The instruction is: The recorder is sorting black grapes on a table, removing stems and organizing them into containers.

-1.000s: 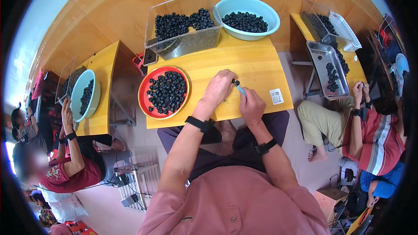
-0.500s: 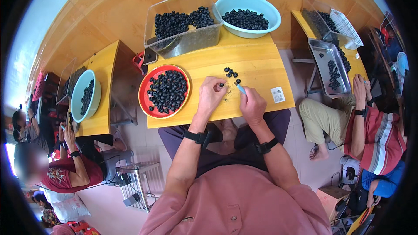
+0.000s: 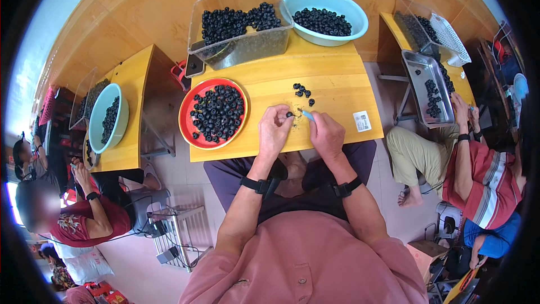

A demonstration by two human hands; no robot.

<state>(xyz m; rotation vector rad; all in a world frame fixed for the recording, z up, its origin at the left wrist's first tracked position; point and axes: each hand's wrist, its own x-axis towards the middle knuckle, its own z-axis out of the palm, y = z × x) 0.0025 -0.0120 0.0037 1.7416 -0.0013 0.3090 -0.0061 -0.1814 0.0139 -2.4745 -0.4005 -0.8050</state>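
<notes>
On a neighbouring table at far left, a light blue basin (image 3: 98, 121) of dark fruit stands close to the right edge. On the middle tabletop (image 3: 337, 81), a red plate (image 3: 188, 108) heaped with dark fruit sits against the left edge, and a clear bin (image 3: 253, 49), partly filled with more, stands at the far left corner. Near the middle of the near edge, the left hand (image 3: 274, 128) pinches 1 berry (image 3: 289, 114) between nearly closed fingertips. Beyond it, towards the middle of the tabletop, lies a small loose cluster (image 3: 301, 90) among dark crumbs. The right hand (image 3: 328, 134) is closed around a blue-handled tool (image 3: 307, 115), tip towards the berry; I cannot tell whether they touch. A pale blue bowl (image 3: 326, 40) of fruit stands at the far right corner; a white label (image 3: 362, 121) lies by the right edge.
</notes>
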